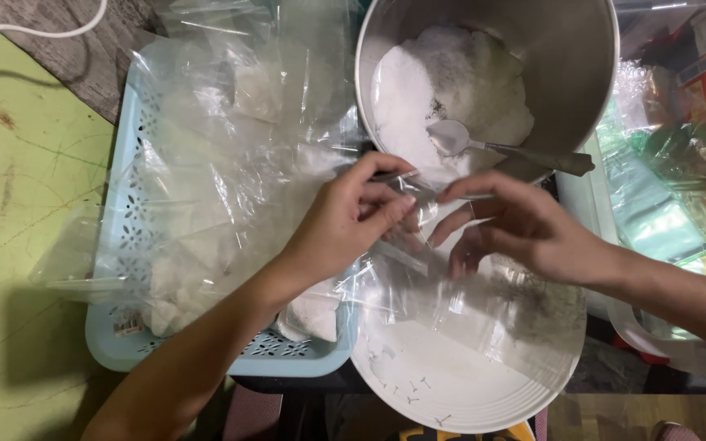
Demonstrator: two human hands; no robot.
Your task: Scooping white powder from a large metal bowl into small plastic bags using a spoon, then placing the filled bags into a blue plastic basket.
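— so where are your hands, at centre frame?

— both meet there, over a white plate [451,384]. my left hand [345,220] pinches the top edge of a small clear plastic bag [484,310] between thumb and fingertips; my right hand [525,229] grips the same edge from the other side, fingers curled narrow.

— and the bag itself?

— it hangs from that edge and drapes down across the plate, in the lower middle of the frame.

— what's behind it?

— a steel pot [565,65] at upper centre, holding white powder [443,90] with a metal spoon [492,147] lying in it. at left, a pale blue basket [124,245] heaped with filled clear bags [230,163].
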